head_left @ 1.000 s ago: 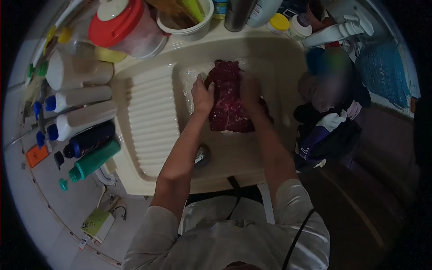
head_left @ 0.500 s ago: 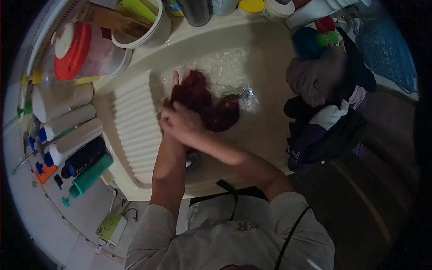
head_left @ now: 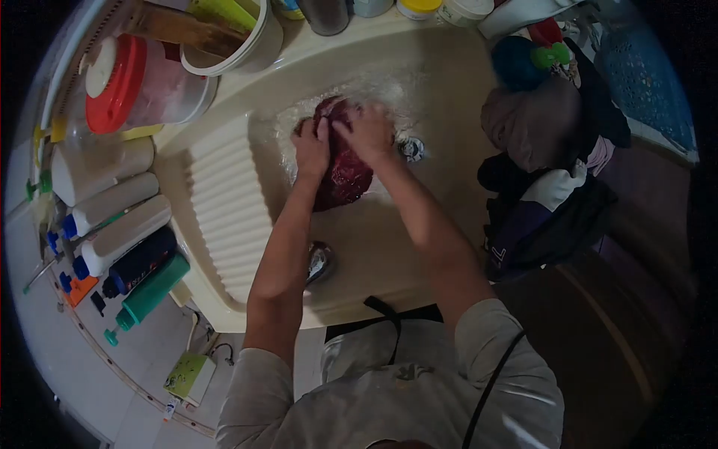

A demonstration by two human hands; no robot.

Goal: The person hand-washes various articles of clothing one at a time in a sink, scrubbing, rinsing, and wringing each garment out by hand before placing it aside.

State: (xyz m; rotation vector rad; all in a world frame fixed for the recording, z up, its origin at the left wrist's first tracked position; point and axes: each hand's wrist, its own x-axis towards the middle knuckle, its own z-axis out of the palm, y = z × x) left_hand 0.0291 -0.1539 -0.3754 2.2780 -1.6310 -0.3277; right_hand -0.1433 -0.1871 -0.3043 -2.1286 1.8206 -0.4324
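Note:
A wet dark red cloth (head_left: 345, 173) lies bunched in the cream sink (head_left: 456, 172), with shallow water around its upper part. On the cloth's left edge rests my left hand (head_left: 311, 150), its fingers bent over the fabric and its thumb up. My right hand (head_left: 368, 133) is on the upper right part of the cloth, slightly blurred, with its fingers curled onto it. Right of that hand is the metal drain (head_left: 410, 149). A shiny round metal object (head_left: 319, 260) shows beside my left forearm.
Ribbed washboard (head_left: 228, 217) on the sink's left. Bottles (head_left: 123, 236) line the left edge. A red-lidded container (head_left: 120, 84) and a white tub (head_left: 258, 45) stand at the upper left. Dark clothes (head_left: 538, 217) are piled on the right, near a blue basket (head_left: 647, 90).
The cloth was spread flat, then folded with my right hand crossed over my left wrist. Now my hands are apart side by side on the bunched cloth. The view has shifted right.

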